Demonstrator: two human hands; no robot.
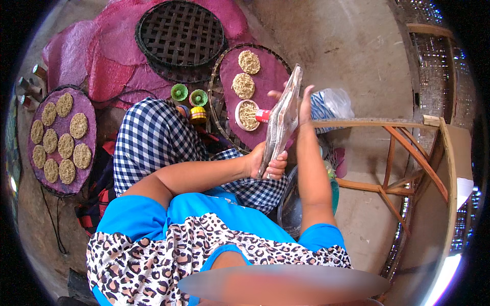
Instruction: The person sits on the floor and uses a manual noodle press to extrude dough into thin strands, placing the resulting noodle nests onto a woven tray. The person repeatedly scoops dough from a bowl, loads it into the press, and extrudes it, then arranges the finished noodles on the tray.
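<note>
My left hand is closed round the lower end of a long, flat, grey-brown press-like tool, held tilted upright. My right hand is at the tool's upper part, fingers stretched and spread, partly hidden behind it; whether it touches is unclear. A red-and-white cylinder juts out from the tool's left side, over a white ring filled with pale noodle strands. Two round noodle cakes lie beyond it on a magenta cloth over a round woven tray.
At left, a second round tray holds several noodle cakes. Green cups and a yellow container stand by my checked-cloth knee. A dark woven basket lies on magenta sheeting. A wooden frame and plastic bag are at right.
</note>
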